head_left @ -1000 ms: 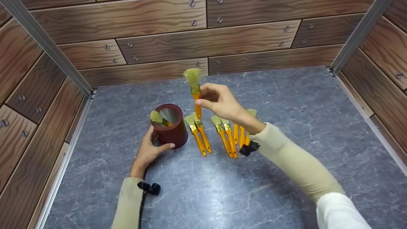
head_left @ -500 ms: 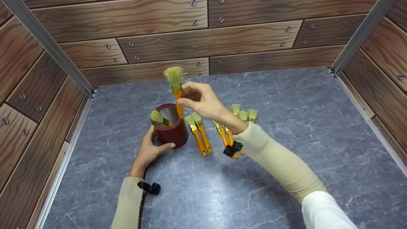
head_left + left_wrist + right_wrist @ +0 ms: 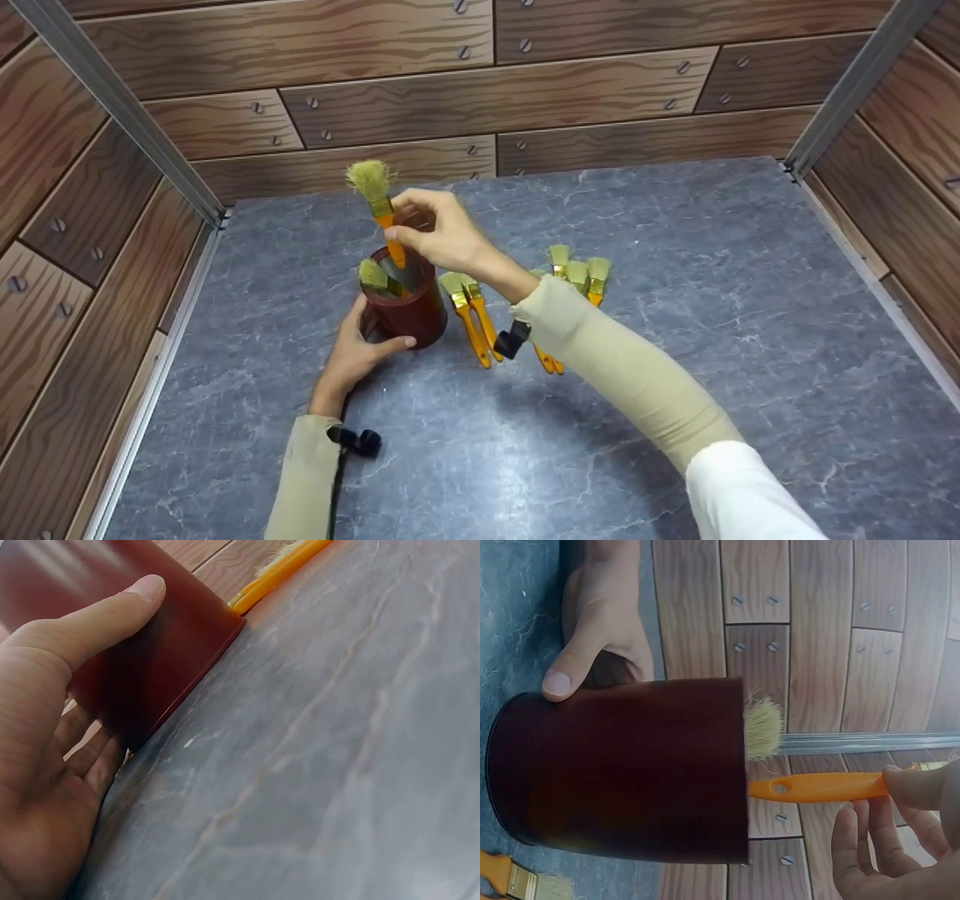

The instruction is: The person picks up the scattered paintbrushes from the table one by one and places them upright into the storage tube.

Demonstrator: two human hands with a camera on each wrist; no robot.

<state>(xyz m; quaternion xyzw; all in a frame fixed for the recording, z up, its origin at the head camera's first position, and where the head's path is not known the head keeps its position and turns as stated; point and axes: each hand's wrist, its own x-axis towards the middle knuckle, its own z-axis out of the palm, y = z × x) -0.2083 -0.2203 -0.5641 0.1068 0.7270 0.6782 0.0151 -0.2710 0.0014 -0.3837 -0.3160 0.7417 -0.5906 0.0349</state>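
Note:
A dark red can (image 3: 420, 319) stands upright on the grey marbled table. My left hand (image 3: 354, 354) holds it low on its left side, thumb across the front; in the left wrist view the thumb (image 3: 124, 611) lies along the wall of the can. Inside leans one paintbrush (image 3: 373, 275), bristles over the rim. My right hand (image 3: 446, 236) pinches another paintbrush (image 3: 383, 210) between thumb and fingers, bristles up. The tip of its orange handle (image 3: 817, 787) is right at the can's mouth in the right wrist view.
Two paintbrushes (image 3: 472, 322) lie just right of the can on the table (image 3: 420, 465). Several more brushes (image 3: 577, 271) lie farther right, partly hidden by my right sleeve (image 3: 622, 375). Wood-patterned walls (image 3: 585, 86) enclose the table at the back and sides.
My right hand has carried its paintbrush leftward from above the loose brushes to over the can's mouth, and the brush now tilts left. The left hand and can have stayed put.

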